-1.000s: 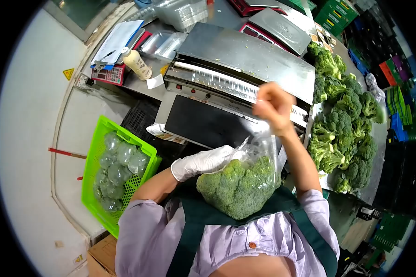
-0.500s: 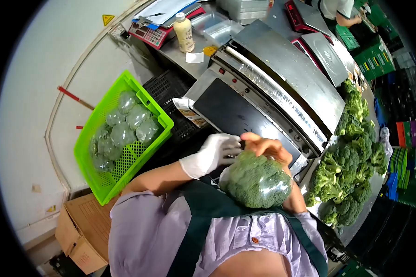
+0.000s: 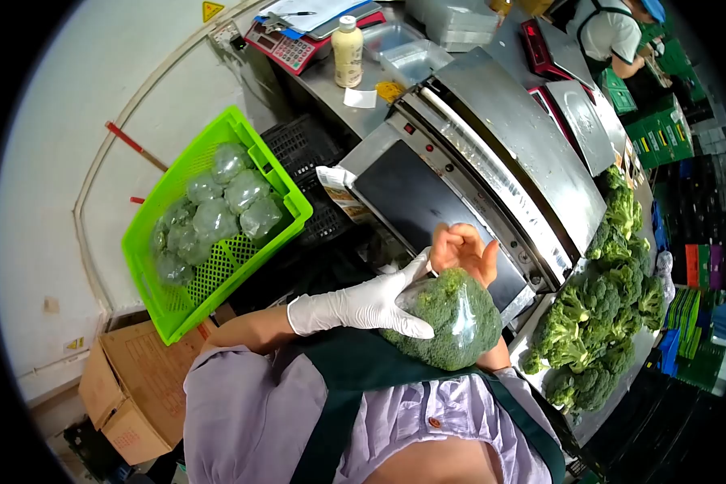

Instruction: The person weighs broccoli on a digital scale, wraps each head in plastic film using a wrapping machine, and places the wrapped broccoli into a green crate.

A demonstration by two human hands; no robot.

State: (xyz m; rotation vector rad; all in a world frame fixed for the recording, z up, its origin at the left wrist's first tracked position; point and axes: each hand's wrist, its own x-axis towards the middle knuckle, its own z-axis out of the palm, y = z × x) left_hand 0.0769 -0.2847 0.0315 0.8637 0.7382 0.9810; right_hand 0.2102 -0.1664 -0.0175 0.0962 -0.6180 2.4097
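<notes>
A plastic-wrapped head of broccoli (image 3: 452,327) sits close in front of my chest, its film glossy with reflections. My left hand (image 3: 383,305), in a white glove, grips it from the left, thumb on the near side and fingers on the far side. My right hand (image 3: 465,252) is bare and just beyond the broccoli, which hides its wrist. Its fingers are loosely curled and apart, with nothing visible in them. Beyond the hands is a wrapping machine (image 3: 415,194) with a dark flat plate and a roll of clear film.
Several wrapped broccoli heads (image 3: 216,220) lie in a green crate (image 3: 294,230) at left. Unwrapped broccoli (image 3: 597,298) is piled at right. A bottle (image 3: 348,52), scales (image 3: 286,50) and plastic trays (image 3: 411,58) stand at the back. A cardboard box (image 3: 141,387) is lower left. Another person (image 3: 609,36) works upper right.
My left hand has moved from the broccoli's far edge to a grip on its left side. My right hand's fingers have parted from the left and drawn back from the broccoli's top.
</notes>
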